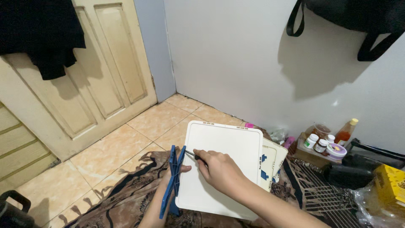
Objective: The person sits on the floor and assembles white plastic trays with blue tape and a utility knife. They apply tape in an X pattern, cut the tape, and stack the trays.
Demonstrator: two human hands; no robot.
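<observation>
White panel lay flat on patterned cloth over tiled floor, just under right hand. Right hand closed round small screwdriver, tip aimed at panel's near edge. Left hand gripped blue bracket upright against that edge, seemingly to steady it. More panels stacked beneath, beyond right hand. Jars farther right, well apart.

The left hand is mostly hidden behind the blue plastic frame. The tool in the right hand shows only its tip, so its kind is unclear. The yellow box is cut by the right edge.
</observation>
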